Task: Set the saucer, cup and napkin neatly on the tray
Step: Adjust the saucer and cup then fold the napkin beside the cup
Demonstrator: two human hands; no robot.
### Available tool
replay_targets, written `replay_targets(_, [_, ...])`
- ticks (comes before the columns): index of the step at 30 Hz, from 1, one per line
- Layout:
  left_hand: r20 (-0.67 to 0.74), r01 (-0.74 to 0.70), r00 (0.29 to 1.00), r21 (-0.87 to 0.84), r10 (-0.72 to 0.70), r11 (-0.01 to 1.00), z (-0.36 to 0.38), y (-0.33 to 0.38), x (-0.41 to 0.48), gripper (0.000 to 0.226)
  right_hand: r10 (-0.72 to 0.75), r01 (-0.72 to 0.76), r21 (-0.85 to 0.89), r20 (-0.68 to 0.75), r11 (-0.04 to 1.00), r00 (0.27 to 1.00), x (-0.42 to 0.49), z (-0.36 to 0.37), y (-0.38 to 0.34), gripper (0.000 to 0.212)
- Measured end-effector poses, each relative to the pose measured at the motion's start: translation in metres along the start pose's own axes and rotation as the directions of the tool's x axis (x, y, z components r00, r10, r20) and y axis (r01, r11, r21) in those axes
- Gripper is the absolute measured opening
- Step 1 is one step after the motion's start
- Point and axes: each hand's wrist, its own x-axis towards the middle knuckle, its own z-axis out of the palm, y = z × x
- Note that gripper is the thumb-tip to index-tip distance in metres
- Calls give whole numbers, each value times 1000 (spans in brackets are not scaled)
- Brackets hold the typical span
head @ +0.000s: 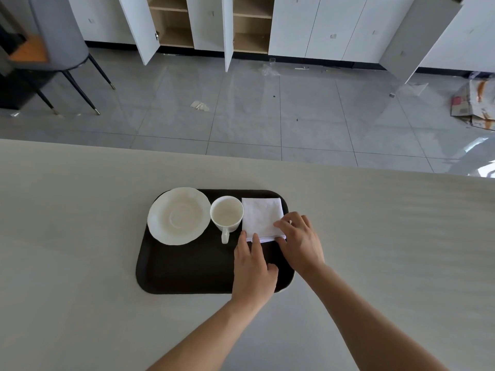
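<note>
A dark tray [187,269] lies on the pale table. On its far left sits a white saucer [179,215], overhanging the tray's rim a little. Right of it stands a white cup [226,214], upright, handle pointing toward me. A folded white napkin [261,216] lies flat at the tray's far right. My left hand [253,269] rests on the tray with its fingertips touching the napkin's near edge. My right hand [301,242] has its fingers spread on the napkin's near right corner. Neither hand grips anything.
The table's far edge [241,158] runs across the view, with grey tiled floor beyond. White cabinets with open doors [227,33] line the back wall. A chair [53,49] stands at far left. Paper scraps lie on the floor.
</note>
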Motion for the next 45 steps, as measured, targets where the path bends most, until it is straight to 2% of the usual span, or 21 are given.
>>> replay_targets(24, [-3,-17,1000,228,18,974,2,-4,6,73,51,-51,-19,-2,998,999,-2,0,1,19])
replay_targets(29, [-1,-35,999,214,36,976,1,-7,4,74,37,-37,4,15,999,999,-3,0,2,24])
replay_targets(33, [-13,-69,997,197,73,978,-2,-7,0,72,20,-20,-2,18,1000,1000,-4,-2,2,36])
replay_targets(36, [-20,-135,989,227,144,964,-3,-10,-3,71,-47,48,-11,96,999,994,5,1,-3,56])
replay_targets(40, [19,-233,969,397,245,888,-4,-16,-6,72,-243,289,-129,288,949,926,31,6,-11,64])
replay_targets(45, [57,-263,961,477,269,839,-6,-23,-4,75,-267,387,-181,467,904,843,62,15,-23,67])
